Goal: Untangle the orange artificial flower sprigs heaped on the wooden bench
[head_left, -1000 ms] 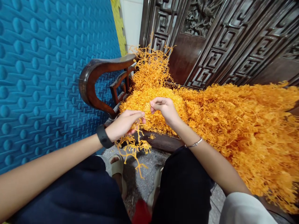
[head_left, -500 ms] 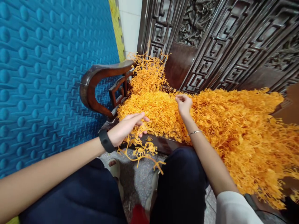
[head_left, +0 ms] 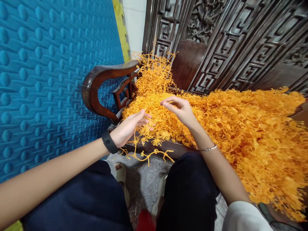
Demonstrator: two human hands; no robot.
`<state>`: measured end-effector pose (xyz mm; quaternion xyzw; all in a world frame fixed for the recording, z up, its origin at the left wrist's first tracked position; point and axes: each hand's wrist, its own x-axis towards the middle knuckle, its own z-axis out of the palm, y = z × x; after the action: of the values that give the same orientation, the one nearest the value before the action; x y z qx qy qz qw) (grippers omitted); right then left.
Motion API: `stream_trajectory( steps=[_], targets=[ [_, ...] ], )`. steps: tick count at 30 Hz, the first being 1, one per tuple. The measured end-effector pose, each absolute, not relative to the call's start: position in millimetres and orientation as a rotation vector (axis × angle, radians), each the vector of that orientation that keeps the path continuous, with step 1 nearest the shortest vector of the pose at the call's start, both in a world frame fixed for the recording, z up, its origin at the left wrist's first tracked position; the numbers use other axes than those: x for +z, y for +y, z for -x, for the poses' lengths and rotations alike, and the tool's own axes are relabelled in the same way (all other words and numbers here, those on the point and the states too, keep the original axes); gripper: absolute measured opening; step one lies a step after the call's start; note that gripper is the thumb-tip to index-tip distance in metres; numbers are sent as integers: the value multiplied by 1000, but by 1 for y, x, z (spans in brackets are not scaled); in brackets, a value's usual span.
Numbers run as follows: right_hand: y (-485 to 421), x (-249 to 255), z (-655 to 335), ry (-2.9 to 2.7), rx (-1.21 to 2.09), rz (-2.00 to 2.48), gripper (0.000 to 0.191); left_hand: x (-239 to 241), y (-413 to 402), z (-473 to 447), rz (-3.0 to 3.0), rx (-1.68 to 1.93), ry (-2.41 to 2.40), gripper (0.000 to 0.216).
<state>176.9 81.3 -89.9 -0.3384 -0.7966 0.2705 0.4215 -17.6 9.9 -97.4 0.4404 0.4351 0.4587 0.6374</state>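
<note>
My left hand (head_left: 131, 128), a black band on its wrist, is closed around a thin, branching orange plastic strip (head_left: 146, 156) that hangs below the fingers over the seat's front edge. Small orange flower-like pieces (head_left: 157, 139) show beside those fingers. To the right, my right hand (head_left: 179, 108) hovers over the heap with thumb and forefinger bent together in a pinch. Whatever may sit between their tips is too small to make out. Beneath both hands spreads a pile of orange plastic pieces (head_left: 166, 123).
A carved dark wooden bench back (head_left: 187, 62) rises behind the pile, and its curved armrest (head_left: 90, 86) stands at the left. A larger orange heap (head_left: 260, 128) covers the right side. Blue textured matting (head_left: 48, 80) lies at the left. My knees are close below the seat edge.
My right hand has moved left, from the back of the pile toward my left hand. The left hand has turned slightly, and the hanging orange strip has swung and lifted a little.
</note>
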Motion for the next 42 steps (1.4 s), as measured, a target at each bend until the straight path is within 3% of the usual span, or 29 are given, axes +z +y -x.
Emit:
stream_trajectory(
  steps=[5, 8, 16, 21, 36, 42],
  targets=[
    [44, -80, -150, -2440, 594, 582, 22, -99, 9, 19, -952, 1122, 1047, 32],
    [41, -83, -148, -2437, 508, 629, 15, -98, 7, 21, -1013, 1100, 1041, 35],
    [48, -81, -147, -2065, 1036, 668, 20, -89, -1, 26, -1309, 946, 969, 35],
    [48, -84, -143, -1755, 1110, 783, 28, -89, -1, 25, -1242, 905, 1032, 35],
    [70, -93, -134, -1546, 681, 1015, 28, -87, 12, 7, -1076, 1161, 1122, 19],
    [145, -95, -209, -1209, 125, 1192, 25, -90, -7, 8, -1066, 1035, 1159, 24]
  ],
)
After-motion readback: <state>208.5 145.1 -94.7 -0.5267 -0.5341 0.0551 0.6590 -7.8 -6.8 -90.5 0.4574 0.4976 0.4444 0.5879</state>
